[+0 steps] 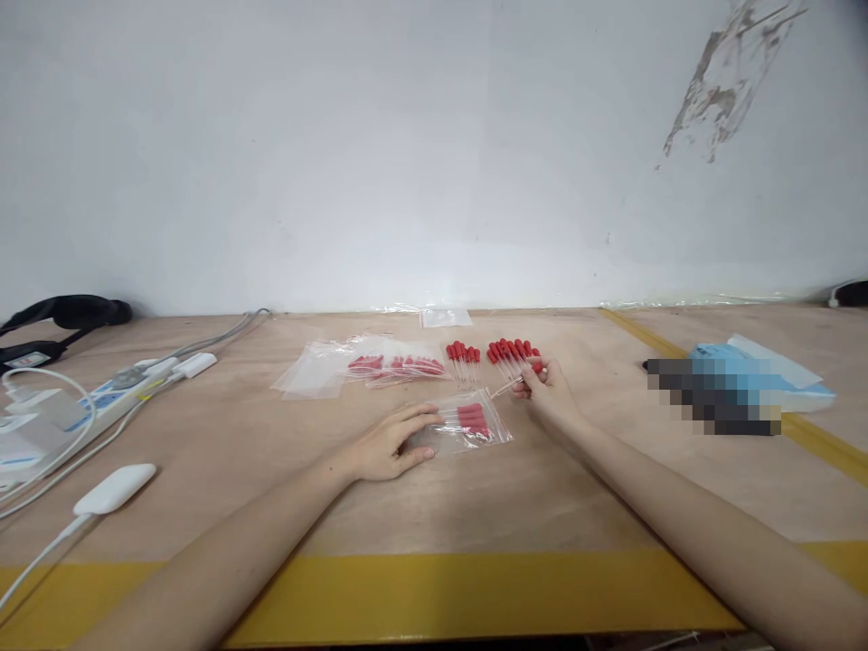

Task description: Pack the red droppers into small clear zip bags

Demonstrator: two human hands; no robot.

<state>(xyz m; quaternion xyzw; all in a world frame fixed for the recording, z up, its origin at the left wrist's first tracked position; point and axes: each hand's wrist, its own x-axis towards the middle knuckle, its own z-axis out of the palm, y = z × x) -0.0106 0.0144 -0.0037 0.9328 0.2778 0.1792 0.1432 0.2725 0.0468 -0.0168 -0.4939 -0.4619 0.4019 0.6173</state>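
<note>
My right hand (549, 391) pinches a dropper (507, 386) by its red bulb, the clear tube slanting down to the left toward the bag. A clear zip bag (498, 425) lies flat in front of me with several red-bulbed droppers (473, 419) inside. On its left end rests my left hand (397, 441), fingers stretched out and thumb apart. Just beyond the right hand is a group of loose droppers (512, 349), bulbs pointing away from me. A second loose group (463, 354) lies to its left.
Filled bags (400, 367) and flat clear bags (308, 371) lie back left. A power strip (115, 398) with cables and a white plug-like piece (114, 488) occupy the left. At right are a blue packet (739, 362) and a blurred dark object (712, 398). A wall (407, 163) stands behind.
</note>
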